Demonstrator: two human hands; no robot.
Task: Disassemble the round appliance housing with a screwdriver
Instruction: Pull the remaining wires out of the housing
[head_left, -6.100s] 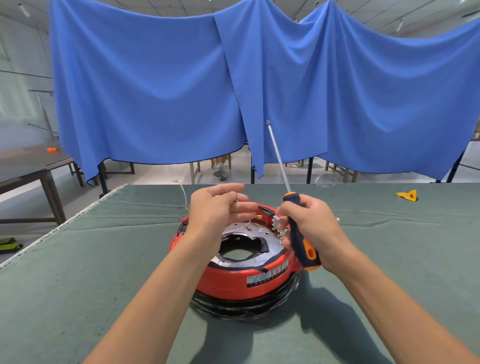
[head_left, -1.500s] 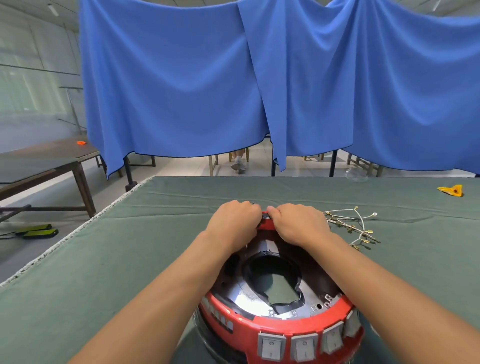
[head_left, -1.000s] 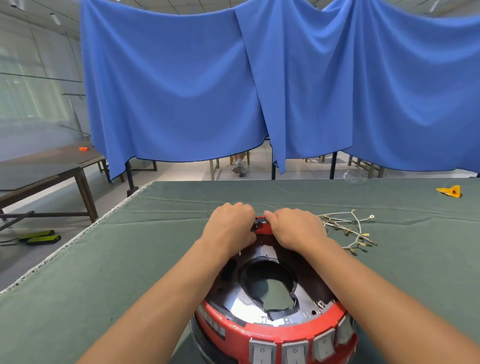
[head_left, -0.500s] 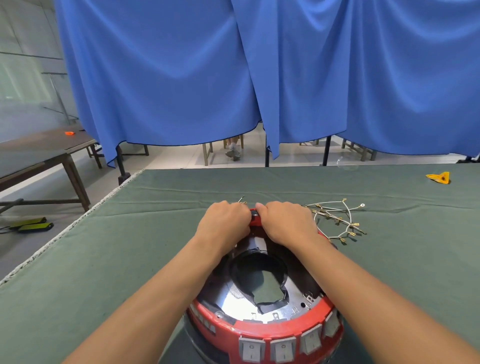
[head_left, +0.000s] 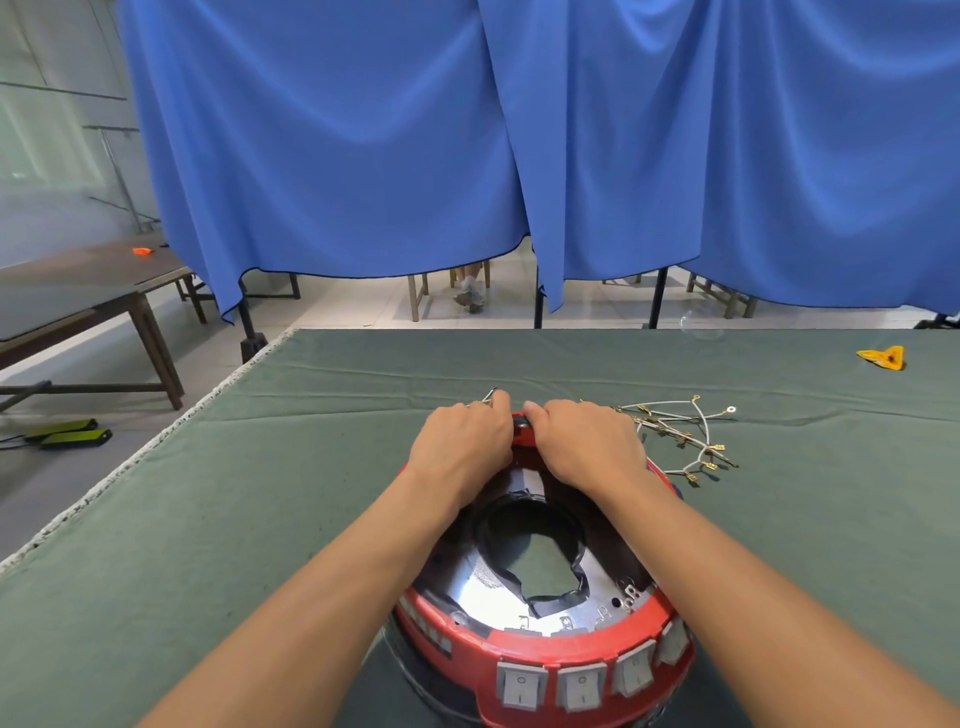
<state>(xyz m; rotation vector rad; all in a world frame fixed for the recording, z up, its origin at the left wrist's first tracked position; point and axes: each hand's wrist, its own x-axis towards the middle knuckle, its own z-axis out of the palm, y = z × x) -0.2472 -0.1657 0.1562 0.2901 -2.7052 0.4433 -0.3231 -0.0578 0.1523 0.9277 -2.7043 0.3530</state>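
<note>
The round red appliance housing (head_left: 545, 649) sits on the green table close to me, with grey rocker switches on its near side and a shiny metal ring with a central hole on top. My left hand (head_left: 462, 441) and my right hand (head_left: 584, 441) both grip the housing's far rim, fingers curled over the edge and almost touching each other. A thin metal tip (head_left: 489, 395) shows just past my left fingers. What the fingers hold beyond the rim is hidden. No screwdriver is in view.
A bundle of white wires with brass terminals (head_left: 685, 436) lies on the green cloth (head_left: 260, 493) right of my hands. A yellow object (head_left: 883, 357) lies at the far right. The table's left edge runs diagonally. Blue curtains hang behind; a brown table (head_left: 78, 306) stands at left.
The screwdriver that my right hand held six seconds ago is gone, the housing has been turned and wires lie on the cloth. Over the last second both hands stay on the far rim.
</note>
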